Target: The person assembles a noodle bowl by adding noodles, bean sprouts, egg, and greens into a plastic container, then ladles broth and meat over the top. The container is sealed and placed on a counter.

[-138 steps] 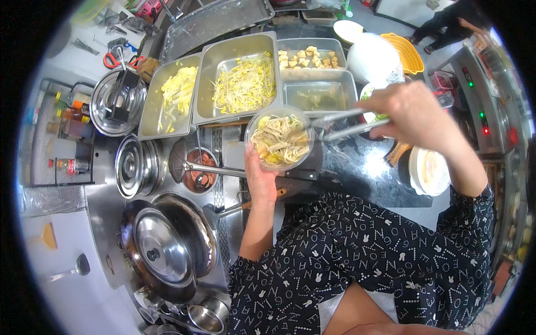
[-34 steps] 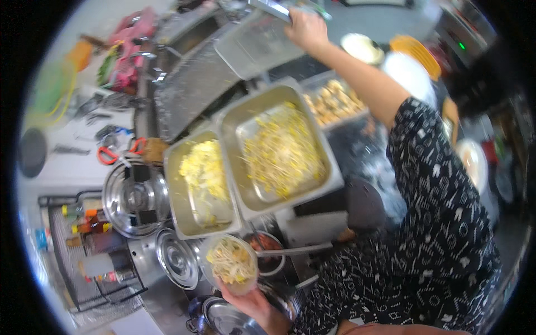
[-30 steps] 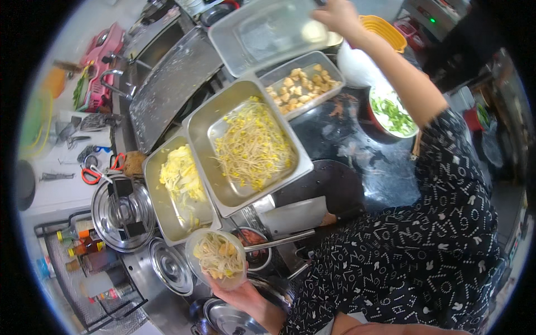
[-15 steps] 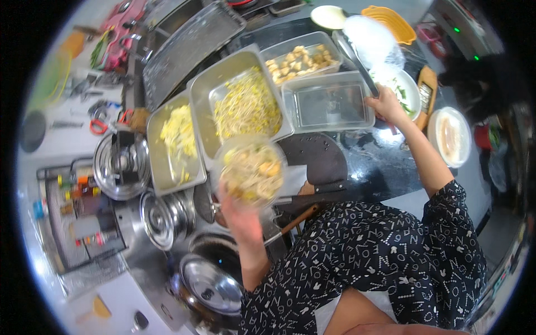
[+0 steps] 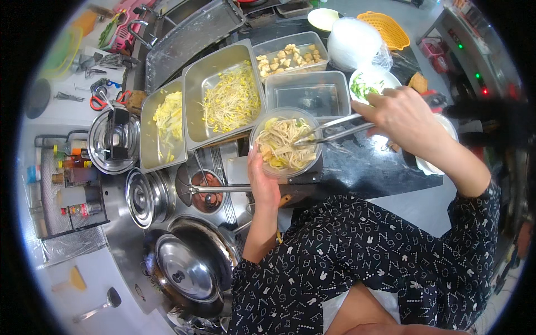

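My left hand (image 5: pixel 263 181) cups a clear round plastic bowl (image 5: pixel 317 152) from its near left side, fingers partly hidden beneath. Pale strips (image 5: pixel 286 137), perhaps noodles or shredded tofu, fill the bowl with yellowish vegetable pieces. My right hand (image 5: pixel 399 114) is closed round metal tongs (image 5: pixel 339 129). Their tips reach into the strips; whether they pinch any, I cannot tell. Behind the bowl stand an emptied-looking clear plastic tub (image 5: pixel 307 92) and a steel pan (image 5: pixel 191 84) of bean sprouts (image 5: pixel 231 97). A white bowl (image 5: pixel 392 82) of chopped greens is beyond my right hand.
To the left is a steel pan (image 5: pixel 146 128) of yellow cabbage-like vegetable. Fried-looking cubes (image 5: pixel 287 58) lie in another tub at the back. Lidded steel pots (image 5: pixel 187 268) stand at the lower left. A ladle handle (image 5: pixel 231 188) crosses beside my left wrist. A yellow basket (image 5: pixel 385 30) sits far right.
The bowl in my left hand has shifted right and slightly up. My right hand has brought the tongs down and across from beside the greens, so their tips are now in the bowl.
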Action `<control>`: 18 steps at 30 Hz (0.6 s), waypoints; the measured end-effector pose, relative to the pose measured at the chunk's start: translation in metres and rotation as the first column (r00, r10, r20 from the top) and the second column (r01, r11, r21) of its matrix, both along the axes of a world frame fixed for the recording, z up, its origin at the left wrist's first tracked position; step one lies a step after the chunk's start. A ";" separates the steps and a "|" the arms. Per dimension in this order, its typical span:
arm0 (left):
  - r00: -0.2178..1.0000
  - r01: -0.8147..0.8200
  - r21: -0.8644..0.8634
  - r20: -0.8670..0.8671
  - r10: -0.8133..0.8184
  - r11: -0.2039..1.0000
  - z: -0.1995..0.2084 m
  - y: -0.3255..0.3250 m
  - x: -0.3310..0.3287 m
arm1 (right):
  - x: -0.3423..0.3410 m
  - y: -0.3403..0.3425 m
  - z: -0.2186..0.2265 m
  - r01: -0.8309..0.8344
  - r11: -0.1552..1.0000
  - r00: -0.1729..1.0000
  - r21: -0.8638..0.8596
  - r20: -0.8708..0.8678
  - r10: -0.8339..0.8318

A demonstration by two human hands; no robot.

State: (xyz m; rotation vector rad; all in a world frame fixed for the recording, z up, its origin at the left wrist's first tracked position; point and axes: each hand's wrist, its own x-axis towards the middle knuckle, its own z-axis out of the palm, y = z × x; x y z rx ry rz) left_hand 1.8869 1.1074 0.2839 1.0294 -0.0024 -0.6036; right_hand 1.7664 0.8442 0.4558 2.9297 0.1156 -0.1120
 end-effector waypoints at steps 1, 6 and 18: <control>1.000 0.007 -0.016 -0.021 -0.007 1.000 -0.003 -0.004 -0.004 | 0.004 0.002 0.000 -0.029 0.997 1.000 -0.067 -0.003 0.029; 0.996 -0.035 -0.082 -0.088 0.028 0.996 -0.011 -0.013 -0.020 | 0.006 0.005 0.013 -0.099 0.994 0.994 -0.054 -0.048 0.096; 0.976 -0.210 -0.068 -0.069 0.206 0.975 -0.006 0.028 -0.014 | 0.017 0.014 0.027 -0.182 0.982 0.983 0.044 -0.016 0.183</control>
